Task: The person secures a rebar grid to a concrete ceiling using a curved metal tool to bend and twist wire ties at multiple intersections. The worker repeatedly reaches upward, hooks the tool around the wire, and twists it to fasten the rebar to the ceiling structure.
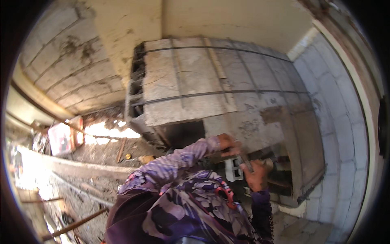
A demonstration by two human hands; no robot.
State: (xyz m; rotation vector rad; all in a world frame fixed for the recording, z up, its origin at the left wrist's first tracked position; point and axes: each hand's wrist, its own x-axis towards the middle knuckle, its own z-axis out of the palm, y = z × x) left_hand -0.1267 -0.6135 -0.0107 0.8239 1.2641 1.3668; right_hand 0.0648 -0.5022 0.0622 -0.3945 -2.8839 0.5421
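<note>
My right hand [256, 175] is closed around a thin, dark, bar-like tool [246, 162], whose exact kind is blurred. Just up and left of it, my left hand [228, 145] has its fingers curled in near the tool's far end; what they pinch is too smeared to make out. Both hands are over the near edge of a raised slab form [248, 126], at a cut-out opening in its boards. Steel bars [243, 93] cross in a grid over the boards. A grey hollow block [233, 168] shows below the hands.
A block wall [337, 122] rises close on the right, and a yellowish wall [235, 20] stands behind the form. A second dark gap [185, 134] opens at the form's near left. Far left lie a wooden beam [81, 166], rubble and a whitish sack [61, 138].
</note>
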